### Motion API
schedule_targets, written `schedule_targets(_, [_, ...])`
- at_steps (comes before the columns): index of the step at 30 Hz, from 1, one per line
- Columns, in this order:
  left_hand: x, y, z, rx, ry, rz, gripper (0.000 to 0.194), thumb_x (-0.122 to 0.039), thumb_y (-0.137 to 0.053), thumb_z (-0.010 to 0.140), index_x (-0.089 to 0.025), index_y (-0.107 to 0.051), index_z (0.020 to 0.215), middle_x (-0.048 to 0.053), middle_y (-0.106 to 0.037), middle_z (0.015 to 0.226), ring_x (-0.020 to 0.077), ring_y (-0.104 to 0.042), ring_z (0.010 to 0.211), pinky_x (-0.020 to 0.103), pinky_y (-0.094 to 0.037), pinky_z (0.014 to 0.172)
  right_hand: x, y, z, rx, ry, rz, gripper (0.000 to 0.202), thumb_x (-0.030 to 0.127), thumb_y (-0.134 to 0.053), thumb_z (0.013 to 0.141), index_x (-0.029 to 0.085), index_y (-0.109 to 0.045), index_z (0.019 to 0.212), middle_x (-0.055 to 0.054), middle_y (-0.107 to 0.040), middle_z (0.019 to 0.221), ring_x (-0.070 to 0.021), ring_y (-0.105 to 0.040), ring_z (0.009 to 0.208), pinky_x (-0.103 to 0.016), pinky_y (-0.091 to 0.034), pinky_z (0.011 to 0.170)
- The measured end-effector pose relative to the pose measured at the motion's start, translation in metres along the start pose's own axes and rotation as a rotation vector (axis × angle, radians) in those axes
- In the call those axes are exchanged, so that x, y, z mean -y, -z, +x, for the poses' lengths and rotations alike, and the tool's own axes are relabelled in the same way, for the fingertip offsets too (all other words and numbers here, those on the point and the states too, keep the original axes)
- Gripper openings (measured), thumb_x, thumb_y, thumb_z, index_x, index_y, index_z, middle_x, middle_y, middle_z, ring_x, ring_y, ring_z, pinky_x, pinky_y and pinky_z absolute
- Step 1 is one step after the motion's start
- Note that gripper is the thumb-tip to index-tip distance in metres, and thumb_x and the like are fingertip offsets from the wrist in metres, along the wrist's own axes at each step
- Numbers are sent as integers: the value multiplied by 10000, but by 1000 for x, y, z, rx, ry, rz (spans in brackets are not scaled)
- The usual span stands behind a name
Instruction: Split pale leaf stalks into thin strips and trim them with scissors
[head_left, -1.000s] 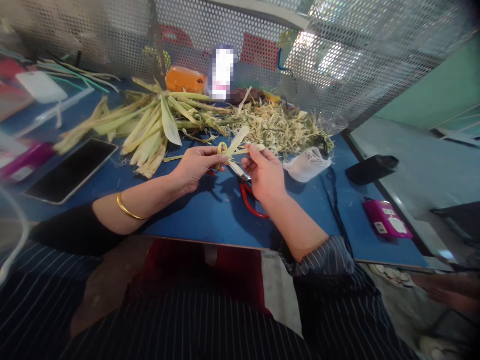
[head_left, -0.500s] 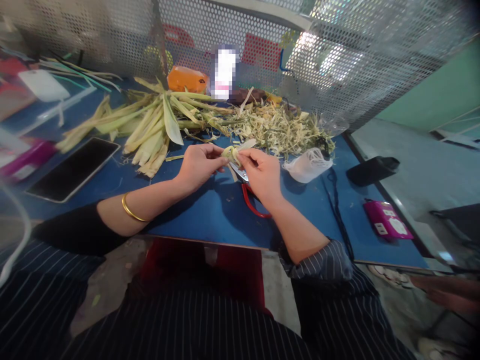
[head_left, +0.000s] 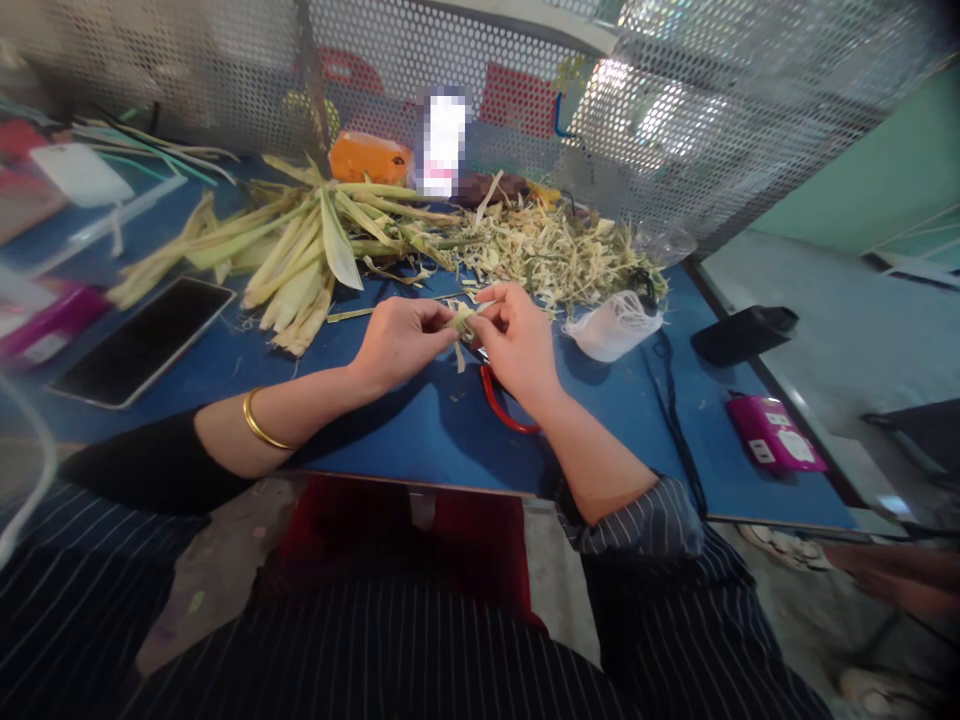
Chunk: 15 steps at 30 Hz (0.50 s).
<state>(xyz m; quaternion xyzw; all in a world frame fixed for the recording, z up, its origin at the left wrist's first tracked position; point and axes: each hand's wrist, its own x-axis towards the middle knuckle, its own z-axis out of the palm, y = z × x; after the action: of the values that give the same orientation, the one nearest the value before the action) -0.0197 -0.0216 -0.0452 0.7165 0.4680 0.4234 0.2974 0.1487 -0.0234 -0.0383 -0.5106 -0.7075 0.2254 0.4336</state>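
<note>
A small pale green piece of husk (head_left: 463,322) is pinched between the fingertips of both hands over the blue table. My left hand (head_left: 401,340) grips it from the left, fingers closed. From the right, my right hand (head_left: 517,345) pinches the same piece, its index finger raised somewhat. Red-handled scissors (head_left: 499,408) lie under my right hand, which hides part of them. A strip of husk hangs below the fingertips. Behind the hands are long husks (head_left: 292,250) on the left and a heap of shredded husk (head_left: 559,250) on the right.
A dark phone (head_left: 142,342) lies at the left of the blue table (head_left: 390,440). To the right are white thread (head_left: 615,325), a black cord, a black cylindrical object (head_left: 745,336) and a magenta pack (head_left: 776,433). A perforated metal screen (head_left: 517,50) stands behind, near an orange packet (head_left: 370,157).
The husk piece between the fingertips has changed shape and looks less like a loop. My right index finger has lifted and the fingers have shifted slightly. The whole view has moved a little.
</note>
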Motion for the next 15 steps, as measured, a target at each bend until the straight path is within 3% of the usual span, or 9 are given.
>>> schedule_targets(3, [-2,3,0,28,-40,108,189,-242,-641,756,-155,-774,859,10,-657,612,112,-539,561,218,-370,514,-1,1,2,142,12,69,149,169,-515,824,185,-612,935,19,-628,668,-138,-605,650,-292,-456,681])
schedule_targets(6, [-2,5,1,66,-53,121,196,-239,-624,760,-174,-775,866,4,-650,617,110,-530,560,217,-362,517,-2,2,4,209,-42,168,161,252,-511,856,178,-646,808,12,-622,645,-124,-593,591,-278,-459,622])
schedule_targets(10, [1,3,2,165,5,40,174,-231,-627,741,-188,-772,827,1,-659,619,114,-557,551,211,-395,526,-7,2,5,83,-49,74,165,306,-590,818,191,-681,744,19,-611,609,-117,-541,550,-275,-428,574])
schedule_targets(15, [2,0,1,481,188,-324,148,-206,-632,723,-167,-749,805,26,-686,674,141,-630,574,249,-506,587,-7,2,5,-91,27,1,140,249,-596,804,191,-656,690,8,-629,698,-126,-538,656,-287,-427,646])
